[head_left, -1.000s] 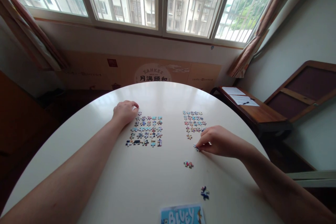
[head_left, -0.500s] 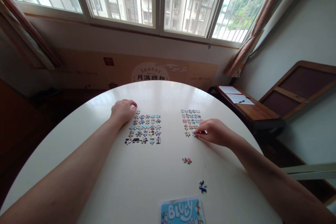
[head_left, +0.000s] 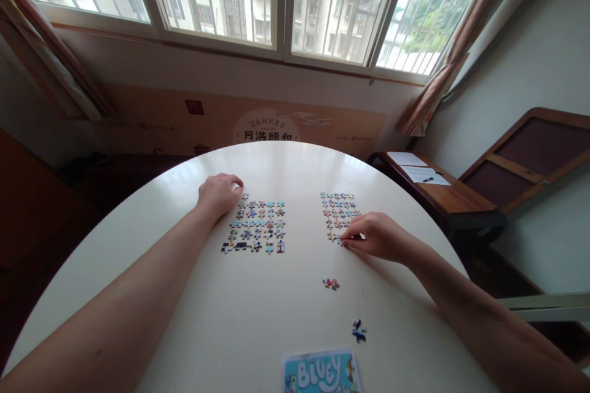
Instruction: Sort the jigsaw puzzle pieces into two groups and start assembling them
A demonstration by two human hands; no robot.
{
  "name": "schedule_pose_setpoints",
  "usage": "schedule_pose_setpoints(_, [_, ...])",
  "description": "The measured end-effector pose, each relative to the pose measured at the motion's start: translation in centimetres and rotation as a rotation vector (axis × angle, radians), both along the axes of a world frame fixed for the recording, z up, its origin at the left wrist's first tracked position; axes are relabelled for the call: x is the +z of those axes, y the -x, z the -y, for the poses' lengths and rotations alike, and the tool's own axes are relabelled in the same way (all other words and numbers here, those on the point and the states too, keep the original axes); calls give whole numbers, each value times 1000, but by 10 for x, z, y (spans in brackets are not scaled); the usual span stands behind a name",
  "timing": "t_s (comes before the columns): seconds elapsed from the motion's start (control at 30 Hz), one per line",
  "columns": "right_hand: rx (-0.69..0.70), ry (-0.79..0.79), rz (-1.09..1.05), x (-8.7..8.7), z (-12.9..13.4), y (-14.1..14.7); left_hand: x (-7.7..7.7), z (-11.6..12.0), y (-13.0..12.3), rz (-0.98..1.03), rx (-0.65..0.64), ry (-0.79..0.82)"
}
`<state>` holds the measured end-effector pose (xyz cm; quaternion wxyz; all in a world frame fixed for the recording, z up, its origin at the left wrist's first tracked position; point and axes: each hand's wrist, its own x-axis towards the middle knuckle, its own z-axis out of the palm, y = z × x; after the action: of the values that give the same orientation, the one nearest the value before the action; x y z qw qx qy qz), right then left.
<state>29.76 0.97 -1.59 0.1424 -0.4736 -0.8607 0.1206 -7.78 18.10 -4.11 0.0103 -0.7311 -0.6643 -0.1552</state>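
Jigsaw puzzle pieces lie in two groups of loose rows, a left group (head_left: 257,223) and a right group (head_left: 338,204). My right hand (head_left: 380,236) is at the near right corner of the right group, thumb and forefinger pinched on a small puzzle piece (head_left: 340,240) at the table surface. Beside the far left corner of the left group rests my left hand (head_left: 220,193), fingers curled; whatever is under them, if anything, is hidden. Closer to me lie a small reddish cluster of pieces (head_left: 330,283) and a dark blue one (head_left: 359,331).
Everything lies on a round white table (head_left: 239,319). A blue Bluey box or card (head_left: 322,373) is at the near edge of view. Beyond, to the right, a wooden side table (head_left: 470,196) holds papers (head_left: 426,175) and a pen. Windows with bars stand behind.
My right hand has shifted slightly towards me, still pinching the puzzle piece. My left hand stays by the left group. The view has moved a little.
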Motion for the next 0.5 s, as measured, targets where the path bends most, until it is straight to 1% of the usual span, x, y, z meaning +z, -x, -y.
schedule_pose_setpoints(0.23, [-42,-27,26,1,-1,-3,0,0,0,1,1,1])
schedule_pose_setpoints(0.5, [-40,-30,37,2,-3,-4,-1,-1,2,7,-12,-4])
